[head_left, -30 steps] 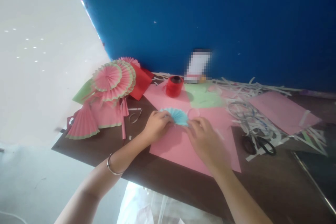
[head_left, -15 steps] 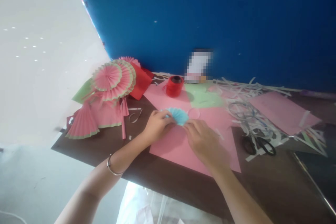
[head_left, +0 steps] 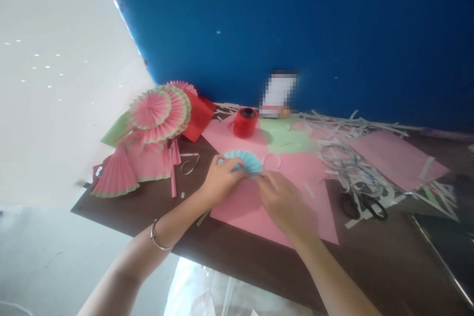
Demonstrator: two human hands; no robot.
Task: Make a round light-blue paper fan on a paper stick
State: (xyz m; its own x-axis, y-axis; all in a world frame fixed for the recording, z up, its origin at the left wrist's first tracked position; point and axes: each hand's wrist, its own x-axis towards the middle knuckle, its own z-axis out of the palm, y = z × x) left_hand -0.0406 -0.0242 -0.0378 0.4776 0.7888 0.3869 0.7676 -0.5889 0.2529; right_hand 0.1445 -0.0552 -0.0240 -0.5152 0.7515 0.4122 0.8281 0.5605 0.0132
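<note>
A small light-blue pleated paper fan (head_left: 242, 160) sits in the middle of the table, spread in a half circle over a large pink sheet (head_left: 274, 197) that serves as its working surface. The left hand (head_left: 220, 181) pinches the fan's left end with fingers curled around the pleats, which keeps the folds from springing apart. The right hand (head_left: 283, 200) is closed over the fan's right end, fingertips pressed at the pleats; the view is soft there, so whether it grips or only presses down is hard to say. Holding both ends this way keeps the arc open and flat against the sheet. A thin bangle (head_left: 159, 239) rides on the left wrist.

Just beyond the fan stands a red spool of ribbon (head_left: 245, 122), close enough to reach, beside a pale green sheet (head_left: 287, 139). To the far left, finished pink rosettes with green edges (head_left: 161, 111) are stacked out of the way near the table's edge, with half-open pink fans (head_left: 118, 175) below them. To the right lie black-handled scissors (head_left: 365, 205) among a heap of white paper trimmings (head_left: 351, 158), and another pink sheet (head_left: 398, 158) past them. The dark brown table (head_left: 370, 256) stands against a blue wall (head_left: 296, 24).
</note>
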